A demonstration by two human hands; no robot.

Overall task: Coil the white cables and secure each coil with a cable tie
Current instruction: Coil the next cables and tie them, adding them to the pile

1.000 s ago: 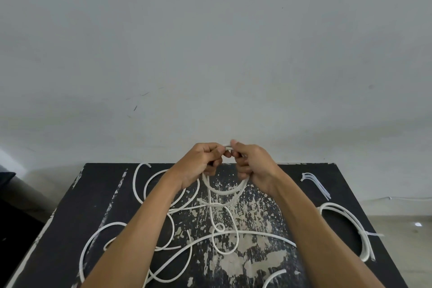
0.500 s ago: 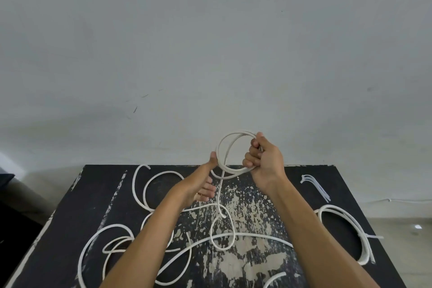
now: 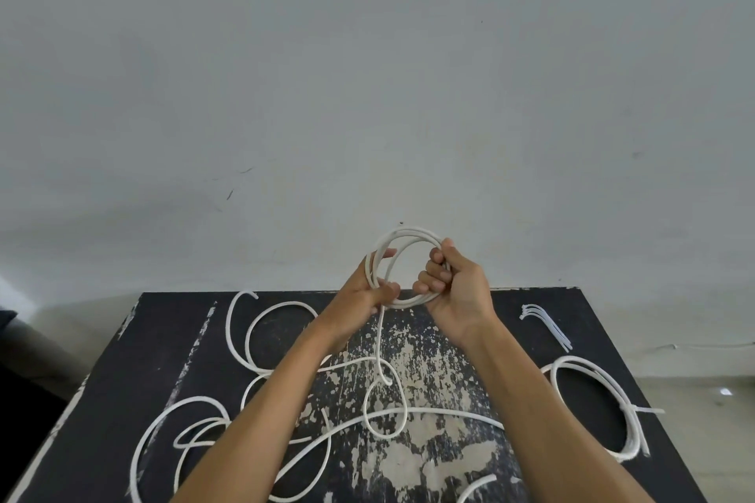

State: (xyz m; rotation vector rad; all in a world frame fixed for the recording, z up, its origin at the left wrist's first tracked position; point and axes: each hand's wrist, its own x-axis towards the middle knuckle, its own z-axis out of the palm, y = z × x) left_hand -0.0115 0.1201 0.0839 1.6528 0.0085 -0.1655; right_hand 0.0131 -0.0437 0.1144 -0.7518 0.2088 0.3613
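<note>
The table (image 3: 531,310) lies under both hands, loose cable (image 3: 286,449) sprawled below the left forearm. A tied coil (image 3: 613,376) sits right of the right forearm, ties (image 3: 545,325) beyond it. Right hand (image 3: 453,290) and left hand (image 3: 363,294) each grip the small coil (image 3: 402,235) raised between them.

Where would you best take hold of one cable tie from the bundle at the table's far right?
Pinch a single cable tie at its far, fanned-out head end, coming from above. There the ties splay apart; toward the near end they lie pressed together. Judged from one view.
</note>
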